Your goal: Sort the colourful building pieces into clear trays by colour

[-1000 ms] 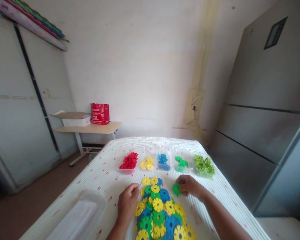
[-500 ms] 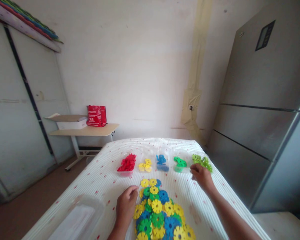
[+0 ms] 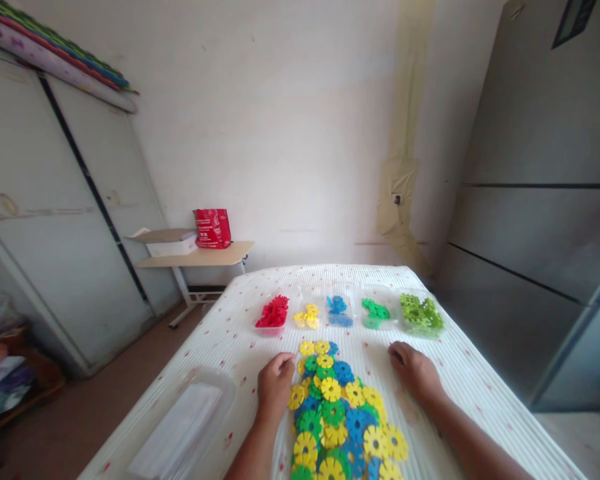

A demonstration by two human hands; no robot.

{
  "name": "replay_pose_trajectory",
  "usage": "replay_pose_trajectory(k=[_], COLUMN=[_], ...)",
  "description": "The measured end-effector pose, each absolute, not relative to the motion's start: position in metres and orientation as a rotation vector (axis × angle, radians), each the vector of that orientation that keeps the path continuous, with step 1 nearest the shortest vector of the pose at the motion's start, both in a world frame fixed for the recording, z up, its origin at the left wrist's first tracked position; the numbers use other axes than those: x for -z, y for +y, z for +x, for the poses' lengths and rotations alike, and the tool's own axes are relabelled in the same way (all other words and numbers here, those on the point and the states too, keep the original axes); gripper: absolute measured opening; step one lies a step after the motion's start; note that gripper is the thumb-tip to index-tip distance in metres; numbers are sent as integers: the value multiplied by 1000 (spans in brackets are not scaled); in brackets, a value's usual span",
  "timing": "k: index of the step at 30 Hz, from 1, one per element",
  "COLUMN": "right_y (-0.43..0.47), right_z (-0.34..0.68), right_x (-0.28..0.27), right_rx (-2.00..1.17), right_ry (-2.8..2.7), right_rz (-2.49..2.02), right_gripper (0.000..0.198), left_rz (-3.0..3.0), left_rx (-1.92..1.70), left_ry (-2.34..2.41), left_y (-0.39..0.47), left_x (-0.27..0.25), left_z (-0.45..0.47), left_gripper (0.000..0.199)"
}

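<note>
A pile of flower-shaped plastic discs [image 3: 332, 412], yellow, green and blue, spreads over the table in front of me. My left hand [image 3: 276, 383] rests at the pile's left edge, fingers curled together, with no piece visible in them. To the right of the pile, my right hand [image 3: 416, 371] is over the tablecloth with its fingers bent inward and no piece showing. Beyond the hands stands a row of clear tubs: red pieces [image 3: 273, 312], yellow pieces [image 3: 307, 316], blue pieces [image 3: 338, 307], green pieces [image 3: 376, 309] and light-green pieces [image 3: 422, 313].
A clear plastic box [image 3: 220, 400] with a white sheet inside lies at the table's left. The striped tablecloth [image 3: 250, 283] reaches toward the wall. Further off are a side table [image 3: 220, 255] with a red bag [image 3: 213, 229] and a grey fridge [image 3: 545, 233].
My right hand has drawn back from the green and light-green tubs toward the pile. My left hand has stayed beside the pile. The view has shifted slightly.
</note>
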State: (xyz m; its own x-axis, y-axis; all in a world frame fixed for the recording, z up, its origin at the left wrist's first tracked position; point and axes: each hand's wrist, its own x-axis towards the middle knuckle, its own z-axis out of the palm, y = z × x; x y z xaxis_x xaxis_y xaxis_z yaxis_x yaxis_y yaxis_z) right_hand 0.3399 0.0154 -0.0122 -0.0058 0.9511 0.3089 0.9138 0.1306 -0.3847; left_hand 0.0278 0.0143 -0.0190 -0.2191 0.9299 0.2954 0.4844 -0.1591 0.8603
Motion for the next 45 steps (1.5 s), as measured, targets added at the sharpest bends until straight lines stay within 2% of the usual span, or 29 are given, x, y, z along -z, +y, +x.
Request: replay_pose_trajectory(k=[6,13,21,28,36,45], right_y=[18,17,16,17,16,17], right_z=[343,341,339,340,339,341], right_x=[20,19,15,17,17,18], right_rx=[-53,-47,-50,-57,-60,-72], right_ry=[-1942,-1952,-1953,-1933,-1930,-1930], right_rz=[-1788,-1826,-1820,-1809,-1816,-1812], right_gripper=[20,21,19,19,19,20], left_rz=[1711,2126,2144,2026,1857,1747], left_rx=[-1313,-1267,-1002,-1121,-1234,-1330], left_ry=[1646,1565,1683,1618,1493,1395], left_y=[10,3,-1,2,4,2], left_x=[14,8,8,9,12,7], left_z=[31,47,57,58,54,53], left_gripper=[24,26,42,35,39,31])
